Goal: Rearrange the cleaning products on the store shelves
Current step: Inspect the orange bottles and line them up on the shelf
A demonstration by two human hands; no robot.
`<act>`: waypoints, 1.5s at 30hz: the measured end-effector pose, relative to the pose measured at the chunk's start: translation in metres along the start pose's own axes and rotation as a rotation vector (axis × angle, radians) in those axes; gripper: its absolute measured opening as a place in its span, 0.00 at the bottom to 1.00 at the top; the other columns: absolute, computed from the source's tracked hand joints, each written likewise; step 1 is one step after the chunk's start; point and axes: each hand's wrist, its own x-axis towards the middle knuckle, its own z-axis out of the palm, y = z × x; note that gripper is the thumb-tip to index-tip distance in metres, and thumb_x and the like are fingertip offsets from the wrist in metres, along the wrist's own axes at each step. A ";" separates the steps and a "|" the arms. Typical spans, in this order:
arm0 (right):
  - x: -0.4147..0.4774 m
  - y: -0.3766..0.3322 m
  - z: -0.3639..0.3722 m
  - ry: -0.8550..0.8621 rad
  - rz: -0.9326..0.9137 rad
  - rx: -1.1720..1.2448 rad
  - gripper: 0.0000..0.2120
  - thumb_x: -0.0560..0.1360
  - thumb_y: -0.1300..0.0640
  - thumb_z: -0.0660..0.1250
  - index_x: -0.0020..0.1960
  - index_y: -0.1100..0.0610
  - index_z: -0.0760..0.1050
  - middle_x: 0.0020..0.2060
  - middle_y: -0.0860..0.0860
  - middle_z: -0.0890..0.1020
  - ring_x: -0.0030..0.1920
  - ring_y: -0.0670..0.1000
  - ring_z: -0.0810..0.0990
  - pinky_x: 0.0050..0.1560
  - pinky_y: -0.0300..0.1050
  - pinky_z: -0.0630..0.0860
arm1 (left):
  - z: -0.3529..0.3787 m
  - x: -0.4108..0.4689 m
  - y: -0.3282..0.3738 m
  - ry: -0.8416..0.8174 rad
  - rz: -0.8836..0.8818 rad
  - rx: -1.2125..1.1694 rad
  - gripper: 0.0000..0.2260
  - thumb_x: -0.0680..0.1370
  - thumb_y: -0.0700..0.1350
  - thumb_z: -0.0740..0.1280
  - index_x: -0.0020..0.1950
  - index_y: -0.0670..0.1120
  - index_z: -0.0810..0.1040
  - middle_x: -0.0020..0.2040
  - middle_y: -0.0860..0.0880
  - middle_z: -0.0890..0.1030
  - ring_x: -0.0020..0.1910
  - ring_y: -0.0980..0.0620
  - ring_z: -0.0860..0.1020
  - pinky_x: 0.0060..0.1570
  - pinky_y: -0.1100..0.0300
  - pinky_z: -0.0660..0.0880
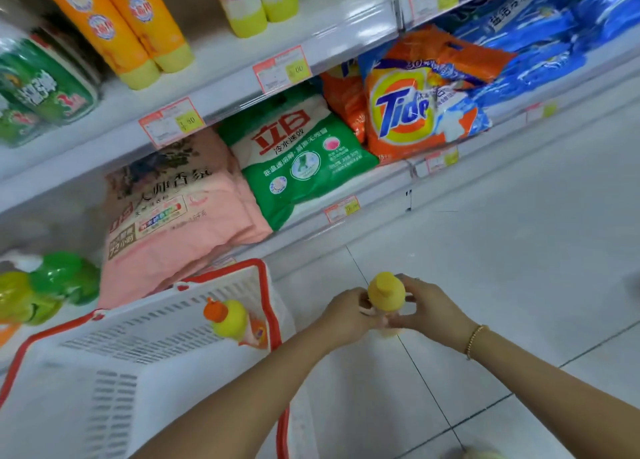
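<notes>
Holding the yellow-capped plastic bottle [386, 294] upright, cap toward you | your left hand [346, 315] and right hand [429, 311] both clasp its body | bottle just right of the white slotted red-rimmed basket [166, 311] | left hand nearer basket

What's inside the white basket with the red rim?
One yellow bottle with an orange cap sits in the far right corner of the basket. The left forearm covers the near right side, so anything there is hidden.

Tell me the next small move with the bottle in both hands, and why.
Probably lift the yellow-capped bottle toward the shelf with the orange bottles: left hand and right hand grip it outside the basket, and their caps look alike.
</notes>
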 end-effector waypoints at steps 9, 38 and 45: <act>0.030 -0.121 -0.065 0.206 -0.157 0.249 0.23 0.63 0.58 0.79 0.52 0.43 0.75 0.46 0.39 0.82 0.49 0.38 0.79 0.45 0.32 0.77 | -0.048 -0.023 0.024 0.365 0.230 -0.362 0.32 0.58 0.57 0.80 0.60 0.54 0.76 0.57 0.54 0.80 0.58 0.52 0.78 0.58 0.50 0.77; 0.251 -0.388 -0.080 0.198 -0.438 0.082 0.22 0.69 0.58 0.75 0.60 0.58 0.74 0.52 0.50 0.82 0.48 0.47 0.80 0.44 0.39 0.77 | -0.378 -0.078 0.048 1.074 0.301 0.044 0.34 0.73 0.49 0.74 0.74 0.42 0.63 0.72 0.43 0.66 0.67 0.43 0.71 0.66 0.49 0.69; 0.261 -0.397 -0.073 0.123 -0.376 0.056 0.23 0.72 0.54 0.72 0.64 0.57 0.72 0.56 0.52 0.81 0.55 0.51 0.80 0.55 0.49 0.78 | -0.382 -0.069 0.050 1.063 0.335 -0.018 0.28 0.75 0.40 0.70 0.73 0.43 0.65 0.67 0.46 0.75 0.59 0.47 0.77 0.54 0.60 0.71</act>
